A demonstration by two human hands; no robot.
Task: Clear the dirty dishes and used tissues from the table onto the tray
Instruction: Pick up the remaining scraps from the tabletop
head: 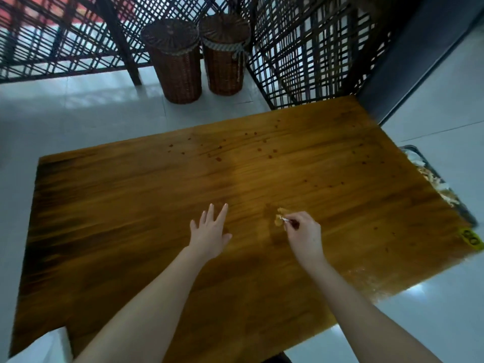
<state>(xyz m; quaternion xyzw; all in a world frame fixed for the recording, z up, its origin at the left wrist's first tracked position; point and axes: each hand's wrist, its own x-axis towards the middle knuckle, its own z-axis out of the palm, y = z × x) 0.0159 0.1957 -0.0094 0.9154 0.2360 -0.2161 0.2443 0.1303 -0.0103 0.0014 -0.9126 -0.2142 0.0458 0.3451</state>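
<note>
Right hand (pixel 303 233) at 5 o'clock of table (pixel 131 205) centre, fingers curled, thumb and index fingertips (pixel 288 223) together, pinching a white corner of the used tissue (pixel 279 218). The tissue is small, crumpled and stained yellowish. It sticks out at 10 o'clock of the right hand, just past the fingertips. Cannot tell if it is lifted or touching the wood.

Left hand (pixel 209 233) is near the tissue at its 9 o'clock, palm down, fingers straight and spread apart, holding nothing. Cannot tell if the palm touches the wood.

Tray (pixel 465 214) at 3 o'clock, past the table's edge and partly hidden by it, with white crumpled and yellowish bits on it, well apart from both hands.

Red spots (pixel 218 159) scattered on the wood toward 12 o'clock. Yellow sticker (pixel 472 238) on the table corner at 3 to 4 o'clock. Two wicker baskets (pixel 175 61) on the floor at 12 o'clock.
</note>
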